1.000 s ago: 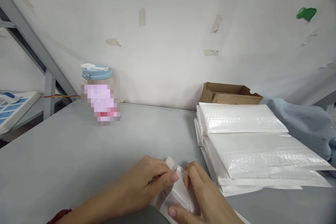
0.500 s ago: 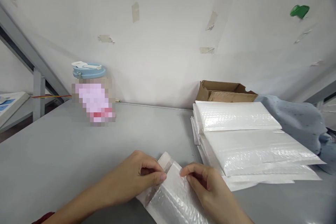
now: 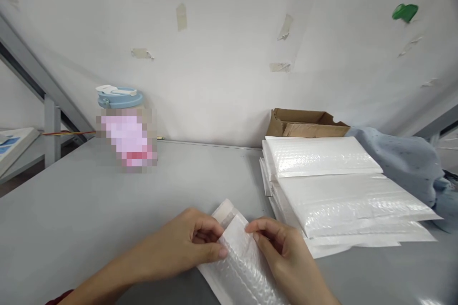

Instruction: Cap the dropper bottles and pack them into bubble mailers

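Observation:
A white bubble mailer [image 3: 240, 257] lies at an angle low in the middle of the view, over the grey table. My left hand [image 3: 195, 243] is closed on its left edge, thumb on top. On the opposite edge, near the top corner, my right hand [image 3: 282, 252] pinches the mailer between thumb and forefinger. The mailer's flap [image 3: 226, 210] sticks out past the far end. Its lower part runs out of the frame, partly behind my right hand. To the right rests a stack of bubble mailers [image 3: 343, 200].
An open cardboard box [image 3: 307, 124] stands behind the stack, with blue-grey cloth [image 3: 397, 162] to its right. At the back left is a container with a blue lid [image 3: 119, 99], its front blurred out. The white wall [image 3: 222, 81] borders the grey table [image 3: 89, 209].
The mailer has turned slightly and shifted a little up the view. Its left side, which gaped before, now lies flatter under my left thumb. Both hands keep their hold.

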Available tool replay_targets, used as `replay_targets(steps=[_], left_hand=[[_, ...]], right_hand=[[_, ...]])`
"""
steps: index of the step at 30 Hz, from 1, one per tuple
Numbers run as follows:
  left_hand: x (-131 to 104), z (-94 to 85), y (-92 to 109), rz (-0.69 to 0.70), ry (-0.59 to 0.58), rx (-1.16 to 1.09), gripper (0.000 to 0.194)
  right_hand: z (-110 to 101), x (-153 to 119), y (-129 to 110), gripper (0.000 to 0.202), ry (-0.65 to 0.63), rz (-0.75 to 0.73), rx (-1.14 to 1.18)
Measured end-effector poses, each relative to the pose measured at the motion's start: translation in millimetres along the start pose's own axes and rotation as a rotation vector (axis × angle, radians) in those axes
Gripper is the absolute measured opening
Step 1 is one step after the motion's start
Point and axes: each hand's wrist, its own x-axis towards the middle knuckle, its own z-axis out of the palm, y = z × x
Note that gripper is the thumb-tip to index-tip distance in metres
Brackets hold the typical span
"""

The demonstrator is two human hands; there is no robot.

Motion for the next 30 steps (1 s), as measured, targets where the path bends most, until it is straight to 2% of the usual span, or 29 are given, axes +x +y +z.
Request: replay_targets(steps=[4, 7, 9, 12, 18, 22, 25, 28, 30], left_hand=[[1, 3.0, 4, 0.014, 0.159, 0.001, 0.026], [1, 4.2, 7, 0.060, 0.314, 0.183, 0.025], [1, 4.2, 7, 0.090, 0.356, 0.320, 0.028], [1, 3.9, 3, 0.080, 0.296, 0.394, 0.037], [0, 0.5, -1, 0.000, 0.074, 0.148, 0.037], [-2, -1.7, -3, -0.039, -0.061, 0.109, 0.037], [-1, 0.6, -2, -0.038, -0.019, 0.109, 0.034], [-1, 4.2, 3, 0.023, 0.043, 0.009, 0.022], [-1, 5.2, 5, 0.074, 0.005, -0.104, 0.019]], right_hand=[[1, 0, -1, 0.021, 0.023, -0.017, 0.022], [2, 1, -1, 0.019, 0.055, -0.076, 0.029], [3, 1, -1, 0.018, 0.071, -0.101, 0.024], [5, 0, 0, 0.017, 0.064, -0.129, 0.027], [8, -2, 1, 0.017, -0.001, -0.193, 0.037], [9, -3, 2, 0.018, -0.018, -0.181, 0.030], [8, -3, 2, 0.018, -0.016, -0.178, 0.021], [6, -3, 0, 0.018, -0.003, -0.176, 0.032], [5, -2, -1, 0.019, 0.000, -0.166, 0.041]])
